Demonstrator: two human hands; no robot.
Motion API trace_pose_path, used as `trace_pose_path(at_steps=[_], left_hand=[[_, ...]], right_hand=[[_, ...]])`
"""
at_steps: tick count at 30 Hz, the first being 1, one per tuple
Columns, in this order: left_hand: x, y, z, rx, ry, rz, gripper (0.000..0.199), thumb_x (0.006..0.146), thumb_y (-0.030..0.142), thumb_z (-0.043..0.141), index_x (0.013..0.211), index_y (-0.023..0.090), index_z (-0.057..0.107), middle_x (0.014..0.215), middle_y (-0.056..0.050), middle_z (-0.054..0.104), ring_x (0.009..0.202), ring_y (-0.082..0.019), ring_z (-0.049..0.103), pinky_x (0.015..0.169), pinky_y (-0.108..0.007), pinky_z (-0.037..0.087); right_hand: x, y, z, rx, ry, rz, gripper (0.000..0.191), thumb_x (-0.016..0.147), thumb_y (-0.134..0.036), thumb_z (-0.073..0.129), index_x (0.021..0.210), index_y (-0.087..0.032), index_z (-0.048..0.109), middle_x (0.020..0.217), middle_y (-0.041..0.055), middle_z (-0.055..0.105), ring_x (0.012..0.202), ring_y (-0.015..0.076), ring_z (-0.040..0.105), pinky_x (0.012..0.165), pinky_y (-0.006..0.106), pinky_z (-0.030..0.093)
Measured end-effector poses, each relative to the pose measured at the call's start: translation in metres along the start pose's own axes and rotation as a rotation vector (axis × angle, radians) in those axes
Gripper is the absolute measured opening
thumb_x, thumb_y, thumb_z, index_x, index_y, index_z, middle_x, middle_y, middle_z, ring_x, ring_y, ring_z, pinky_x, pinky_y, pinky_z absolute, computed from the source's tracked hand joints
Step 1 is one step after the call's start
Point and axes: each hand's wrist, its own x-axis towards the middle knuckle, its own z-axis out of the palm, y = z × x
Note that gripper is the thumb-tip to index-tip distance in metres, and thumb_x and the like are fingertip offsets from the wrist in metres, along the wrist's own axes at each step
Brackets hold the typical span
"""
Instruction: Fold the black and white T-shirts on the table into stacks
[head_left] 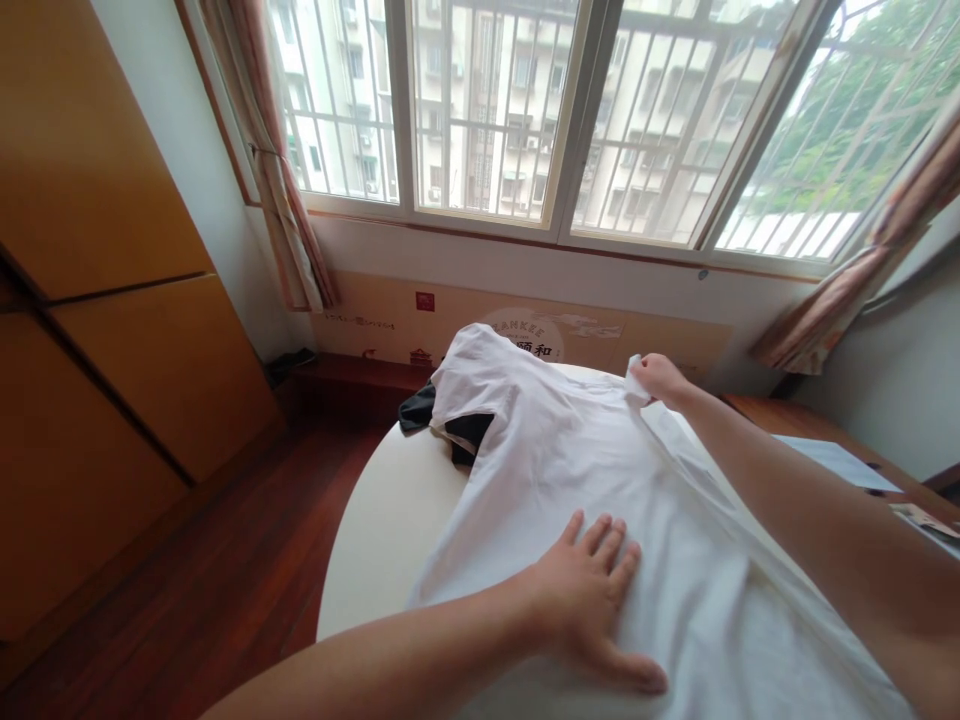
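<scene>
A white shirt (570, 460) lies spread over a round white table (375, 540), with soft wrinkles running along it. One of its sleeves (480, 365) drapes over dark cloth (418, 408) at the table's far left edge. My left hand (589, 600) rests flat on the body of the shirt, fingers spread and thumb out to the right. Farther off, my right hand (660, 380) is closed around a bunched bit of the shirt's far right part and lifts it slightly off the table.
Barred windows (487, 110) span the wall ahead, with tied curtains (289, 220) at both sides. A wooden cabinet (112, 300) stands left over a red-brown floor (277, 560). On the right, a wooden desk (757, 415) bears papers (832, 460). Printed cardboard (375, 315) leans under the window.
</scene>
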Motion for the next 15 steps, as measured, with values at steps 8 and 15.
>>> trace_pose_path(at_steps=[8,15], left_hand=[[0.001,-0.005,0.006,0.015,0.010,0.010,0.116,0.094,0.087,0.037,0.169,0.000,0.019,0.175,-0.028,0.011,0.165,-0.038,0.005,0.133,-0.056,0.001],[0.002,-0.007,0.009,0.035,0.019,0.029,0.115,0.094,0.086,0.038,0.169,0.001,0.019,0.175,-0.028,0.011,0.165,-0.040,0.006,0.133,-0.058,0.001]], right_hand=[[-0.032,-0.023,0.044,0.037,-0.378,-0.038,0.026,0.106,-0.035,0.057,0.104,-0.011,0.065,0.101,0.0168,0.076,0.078,0.0198,0.076,0.067,0.029,0.062],[-0.080,0.044,-0.031,-0.188,-0.295,-0.007,0.026,0.102,-0.038,0.062,0.094,-0.014,0.066,0.081,0.0116,0.075,0.063,0.0177,0.067,0.055,0.025,0.048]])
